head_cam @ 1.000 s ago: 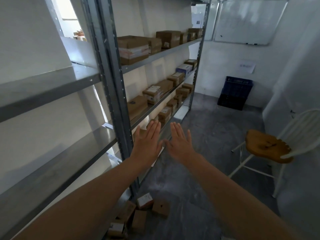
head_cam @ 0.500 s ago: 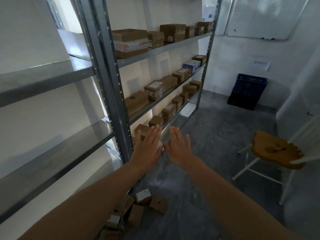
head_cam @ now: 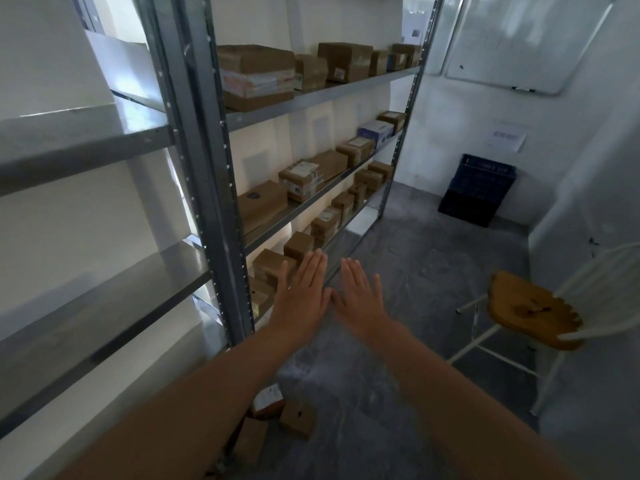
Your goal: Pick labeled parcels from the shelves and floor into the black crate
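Both hands, left hand (head_cam: 300,296) and right hand (head_cam: 360,296), flat and empty, reaching toward boxed parcels (head_cam: 273,268) on the lower shelf; black crate (head_cam: 477,189) waits far off.

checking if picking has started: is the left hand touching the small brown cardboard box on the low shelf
Cannot tell. The head view shows the left hand, fingers straight, overlapping the small brown cardboard box, but depth between them is unreadable.

White chair (head_cam: 533,308) with wooden seat, whiteboard (head_cam: 519,39) up high, paper notice (head_cam: 507,140) beneath it
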Demonstrator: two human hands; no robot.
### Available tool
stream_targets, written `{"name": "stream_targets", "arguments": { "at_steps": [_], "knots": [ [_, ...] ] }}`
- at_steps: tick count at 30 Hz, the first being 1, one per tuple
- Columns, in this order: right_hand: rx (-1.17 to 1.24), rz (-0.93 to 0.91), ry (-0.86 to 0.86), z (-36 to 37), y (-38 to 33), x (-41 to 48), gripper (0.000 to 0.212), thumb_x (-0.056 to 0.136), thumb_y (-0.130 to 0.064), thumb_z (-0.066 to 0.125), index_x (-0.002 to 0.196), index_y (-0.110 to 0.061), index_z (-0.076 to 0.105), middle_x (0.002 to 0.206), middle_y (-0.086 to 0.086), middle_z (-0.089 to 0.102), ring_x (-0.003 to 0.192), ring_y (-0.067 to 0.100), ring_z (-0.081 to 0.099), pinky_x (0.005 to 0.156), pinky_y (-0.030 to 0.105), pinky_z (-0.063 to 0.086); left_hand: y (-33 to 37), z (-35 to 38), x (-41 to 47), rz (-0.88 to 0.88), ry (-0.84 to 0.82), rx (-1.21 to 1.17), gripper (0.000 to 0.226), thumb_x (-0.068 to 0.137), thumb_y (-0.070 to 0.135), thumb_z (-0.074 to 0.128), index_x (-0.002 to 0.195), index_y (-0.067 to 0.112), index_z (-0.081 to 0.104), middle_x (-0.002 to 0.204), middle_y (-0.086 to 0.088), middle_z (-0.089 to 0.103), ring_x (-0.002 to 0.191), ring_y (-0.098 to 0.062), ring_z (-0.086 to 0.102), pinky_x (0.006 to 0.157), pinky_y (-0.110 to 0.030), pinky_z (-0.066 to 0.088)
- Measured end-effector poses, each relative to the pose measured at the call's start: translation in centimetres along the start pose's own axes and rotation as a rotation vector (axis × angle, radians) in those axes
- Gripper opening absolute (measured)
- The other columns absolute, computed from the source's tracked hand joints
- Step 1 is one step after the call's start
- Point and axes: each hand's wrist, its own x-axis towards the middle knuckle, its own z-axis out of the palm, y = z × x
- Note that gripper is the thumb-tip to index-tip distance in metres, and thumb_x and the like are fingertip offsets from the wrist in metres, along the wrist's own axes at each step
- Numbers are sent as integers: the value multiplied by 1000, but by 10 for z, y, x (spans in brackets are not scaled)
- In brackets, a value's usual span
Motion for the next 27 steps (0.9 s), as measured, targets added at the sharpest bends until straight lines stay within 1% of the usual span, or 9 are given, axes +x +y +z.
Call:
{"name": "stream_targets", "arguments": {
  "at_steps": [3,6,10,12,14,16,20,22,27],
  "knots": [
    [-16,-4,-7,-4,-7,16,67,105,-42,28,157,-15,-3,165,0,-7,150,13,-13,121,47,-12,-10,0,13,5,-10,-13,63,106,43,23,157,16,0,165,-1,-2,150,-13,-8,122,-48,-4],
    [-2,15,-12,-2,-15,34,67,105,-44,28,157,-15,-3,165,0,-6,150,13,-13,120,47,-12,-31,7,23,1,25,-63,62,105,44,28,157,15,9,164,-2,7,147,-10,-7,121,-49,-4],
    [-29,33,-68,15,-30,43,64,106,-43,23,157,-14,-3,165,0,-6,150,13,-13,119,46,-12,-56,25,17,-46,22,-143,61,104,43,37,155,13,21,162,-3,19,143,-8,1,118,-58,17],
    [-14,40,-105,26,-39,45,63,106,-42,22,157,-14,-1,165,0,-5,151,13,-13,119,46,-12,-65,28,13,-21,-6,-150,60,104,43,26,156,13,18,163,-2,16,146,-9,-2,117,-57,20],
    [6,51,-132,35,-50,50,61,106,-40,21,157,-14,-1,165,-1,-4,150,12,-12,119,46,-12,-74,31,13,-2,-41,-146,62,102,43,9,156,13,12,164,-2,11,148,-10,-5,119,-55,15],
    [-1,47,-151,41,-61,56,60,107,-37,21,157,-15,-2,165,0,-5,151,12,-12,119,46,-12,-84,31,16,1,-40,-141,63,101,42,4,156,12,13,164,-3,13,150,-13,0,119,-55,15],
    [-42,9,-137,51,-74,67,60,106,-36,23,158,-15,-1,165,1,-4,151,14,-11,119,46,-13,-104,33,18,0,-19,-101,61,101,38,15,152,8,30,159,-7,30,149,-19,20,114,-59,26],
    [-39,11,-149,55,-77,73,62,106,-38,25,158,-16,-1,165,0,-4,151,14,-12,120,47,-12,-114,31,17,-16,-35,-91,61,101,40,18,151,8,33,157,-8,33,147,-18,20,112,-61,29],
    [1,-23,-219,67,-85,89,63,105,-39,26,158,-15,1,166,1,-3,151,14,-12,121,48,-11,-135,35,9,-12,-63,-83,61,103,42,13,152,9,29,160,-7,27,147,-15,8,119,-58,15]
  ]
}}
